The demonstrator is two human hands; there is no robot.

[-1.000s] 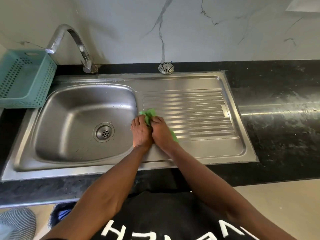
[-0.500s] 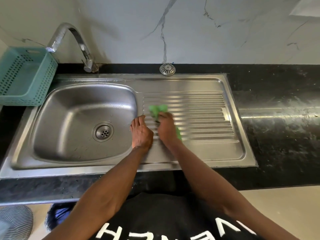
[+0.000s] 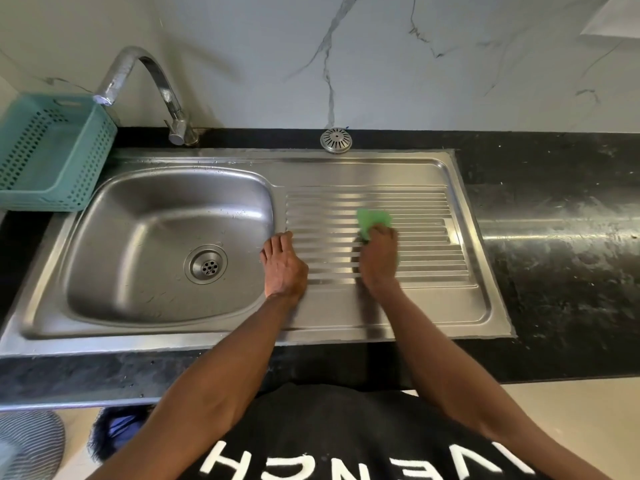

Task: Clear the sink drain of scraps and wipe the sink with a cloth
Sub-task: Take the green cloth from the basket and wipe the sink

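cloth [image 3: 374, 220] moved right | right hand [image 3: 377, 263] grips it | left hand [image 3: 284, 265] flat

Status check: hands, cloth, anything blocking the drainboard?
Right hand grips green cloth on ribbed drainboard. Left hand flat on basin's edge, holding nothing. Nothing blocking.

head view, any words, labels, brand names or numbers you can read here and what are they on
"VENCH" in white capitals, seen upside down and cut off at both edges of the frame, on the person's black shirt.
Nothing else bears readable text: sink, tap, teal basket and green cloth show none.
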